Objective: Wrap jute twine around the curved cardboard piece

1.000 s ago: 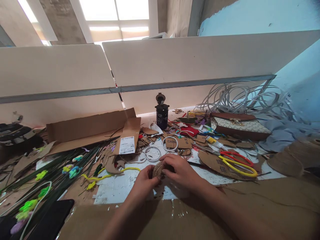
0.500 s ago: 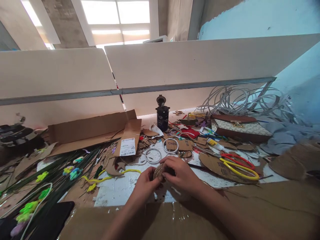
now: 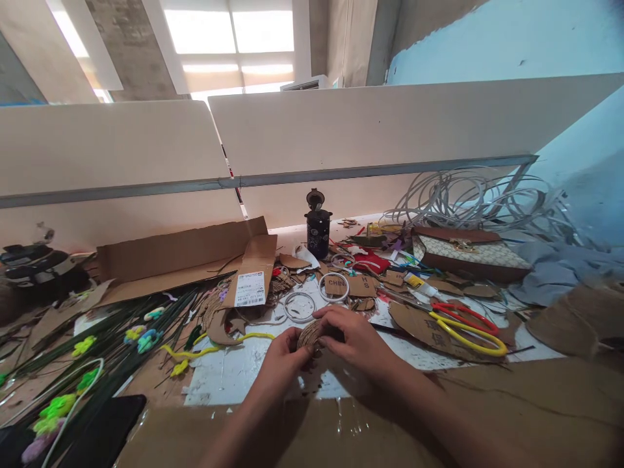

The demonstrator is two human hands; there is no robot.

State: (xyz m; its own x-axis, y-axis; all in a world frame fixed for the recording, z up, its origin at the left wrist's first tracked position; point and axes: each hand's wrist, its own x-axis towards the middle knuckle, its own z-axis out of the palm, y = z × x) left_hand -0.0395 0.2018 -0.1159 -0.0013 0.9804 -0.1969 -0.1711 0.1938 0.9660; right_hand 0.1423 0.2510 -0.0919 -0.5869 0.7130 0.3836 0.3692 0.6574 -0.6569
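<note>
A small brown coil of twine (image 3: 309, 334) is held between both hands over the white work surface (image 3: 224, 374). My left hand (image 3: 286, 354) pinches its left and lower edge between thumb and fingers. On its right side, my right hand (image 3: 345, 335) has bent fingers and thumb closed at the edge of the coil. The underside of the coil is hidden by the fingers. Just beyond the hands lie two pale rings, one (image 3: 299, 318) on the white surface and one (image 3: 347, 290) over printed cardboard.
Red-and-yellow-handled scissors (image 3: 468, 330) lie on cardboard at the right. Behind stands a dark open-lidded bottle (image 3: 318, 235). A cardboard box (image 3: 180, 250), green stems and yellow yarn (image 3: 209, 350) are at the left. A handbag (image 3: 470, 255) and coiled tubing (image 3: 453, 198) sit back right.
The view has shifted slightly, so the scene sits a little lower. The right fingertips have moved slightly along the coil, which both hands still hold.
</note>
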